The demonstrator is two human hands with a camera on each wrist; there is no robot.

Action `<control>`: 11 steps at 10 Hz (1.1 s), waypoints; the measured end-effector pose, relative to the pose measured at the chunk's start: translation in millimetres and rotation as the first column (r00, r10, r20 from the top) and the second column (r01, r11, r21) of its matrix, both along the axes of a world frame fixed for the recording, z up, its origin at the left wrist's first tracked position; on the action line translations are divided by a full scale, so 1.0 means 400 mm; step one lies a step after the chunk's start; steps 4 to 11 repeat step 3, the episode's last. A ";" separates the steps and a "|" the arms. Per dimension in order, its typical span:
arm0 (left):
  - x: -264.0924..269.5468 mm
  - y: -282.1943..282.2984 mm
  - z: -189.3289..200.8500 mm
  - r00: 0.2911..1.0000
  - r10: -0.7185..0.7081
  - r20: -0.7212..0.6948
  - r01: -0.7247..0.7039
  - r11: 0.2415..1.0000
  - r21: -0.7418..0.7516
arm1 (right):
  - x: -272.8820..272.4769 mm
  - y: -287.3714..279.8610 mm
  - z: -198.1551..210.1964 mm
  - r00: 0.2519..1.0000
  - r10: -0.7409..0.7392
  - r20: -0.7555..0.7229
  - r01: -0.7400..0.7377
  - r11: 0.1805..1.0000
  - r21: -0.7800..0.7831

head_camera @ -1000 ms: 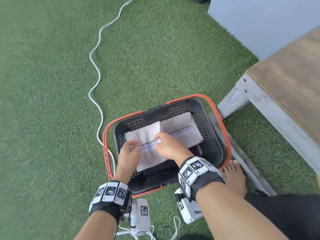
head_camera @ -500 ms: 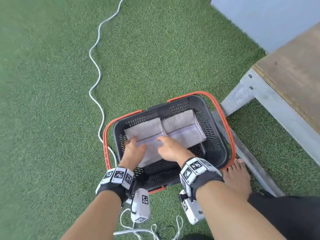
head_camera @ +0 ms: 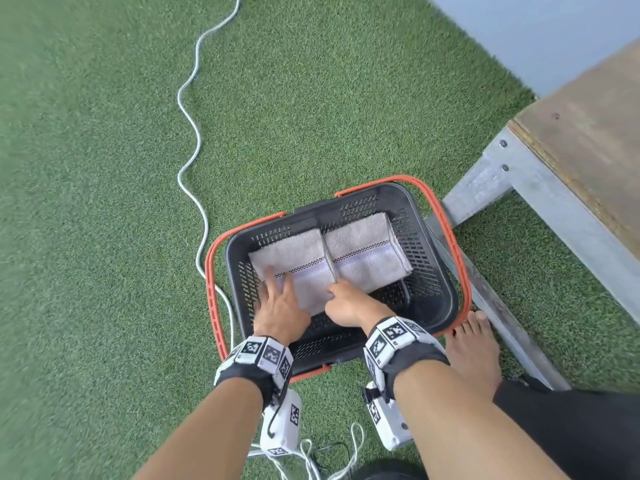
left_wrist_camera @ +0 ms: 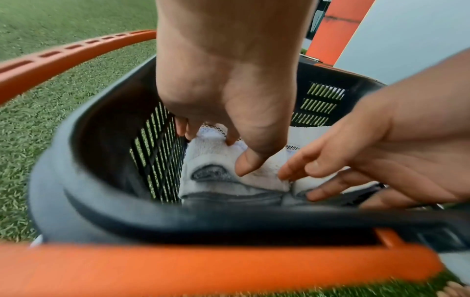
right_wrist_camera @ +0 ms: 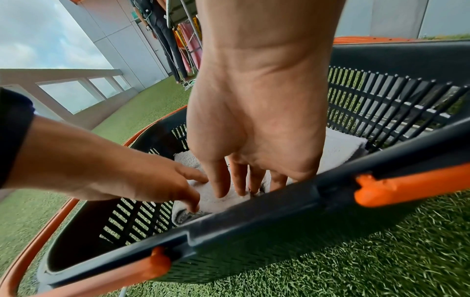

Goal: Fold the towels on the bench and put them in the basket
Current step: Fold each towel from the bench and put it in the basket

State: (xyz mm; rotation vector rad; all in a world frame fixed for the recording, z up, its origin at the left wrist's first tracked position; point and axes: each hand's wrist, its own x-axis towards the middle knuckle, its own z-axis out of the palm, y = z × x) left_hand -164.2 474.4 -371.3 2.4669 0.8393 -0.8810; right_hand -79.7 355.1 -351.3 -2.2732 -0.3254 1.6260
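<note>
Inside the black slatted plastic basket [head_camera: 429, 289] with orange handles, two folded pale-grey terry towels [head_camera: 367, 251] lie side by side, left hand [head_camera: 280, 306] and right hand [head_camera: 346, 301] resting on them, fingers loosely spread, gripping nothing.

The basket [head_camera: 429, 299] is open from above. Two folded towels [head_camera: 363, 258] fill its far half; the near floor strip is free. The desk [head_camera: 571, 161] stands close on the right.

The head view looks steeply down from above at the basket [head_camera: 433, 306] on the grass, with the bench [head_camera: 571, 161] at its right edge. Each wrist view sits low and very close at the basket's near rim, looking along its own hand into the basket. All three share the basket's inside and both hands.
</note>
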 end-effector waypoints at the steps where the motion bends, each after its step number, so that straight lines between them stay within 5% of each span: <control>1: -0.005 0.010 -0.006 0.993 -0.090 -0.071 0.090 0.996 0.004 | -0.018 -0.005 -0.019 0.997 0.008 -0.075 -0.013 0.998 -0.057; 2: 0.005 0.030 0.001 0.992 -0.081 -0.093 0.078 0.996 -0.040 | -0.014 -0.003 -0.050 0.995 -0.012 -0.103 0.008 0.999 -0.040; 3: 0.022 0.040 0.020 0.999 -0.013 -0.049 0.010 0.998 -0.063 | 0.004 0.004 -0.010 0.993 -0.086 0.076 0.083 0.996 0.032; 11: 0.022 0.040 0.020 0.999 -0.013 -0.049 0.010 0.998 -0.063 | 0.004 0.004 -0.010 0.993 -0.086 0.076 0.083 0.996 0.032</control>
